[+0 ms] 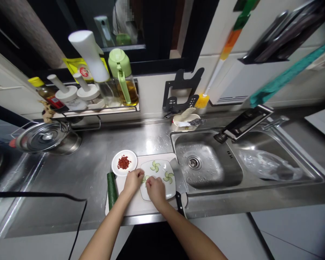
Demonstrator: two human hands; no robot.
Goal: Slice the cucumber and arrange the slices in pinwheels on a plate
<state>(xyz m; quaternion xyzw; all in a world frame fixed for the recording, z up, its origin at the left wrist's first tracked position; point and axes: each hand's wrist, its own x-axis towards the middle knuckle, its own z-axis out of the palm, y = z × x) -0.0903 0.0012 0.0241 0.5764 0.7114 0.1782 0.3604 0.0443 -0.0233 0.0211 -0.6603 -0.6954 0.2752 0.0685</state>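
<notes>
A white square plate (166, 193) rests on a pale cutting board (151, 208), with thin cucumber slices (168, 177) fanned into pinwheels on it. My left hand (134, 181) is closed in a pinch at the plate's left edge, beside a pinwheel partly hidden between my hands. Over the plate, my right hand (156, 189) is closed too, its fingertips by that same pinwheel. Whatever either hand pinches is too small to make out. Behind my left hand stands a small white dish (115, 166) holding chopped red bits (124, 162). A cucumber piece (112, 189) lies along the board's left side.
A black-handled knife (180, 203) lies at the board's right edge, near the sink (206, 159). A lidded steel pot (67, 142) stands at the left, below a rack with an oil jug (123, 77) and jars. A black cable (43, 195) crosses the left counter.
</notes>
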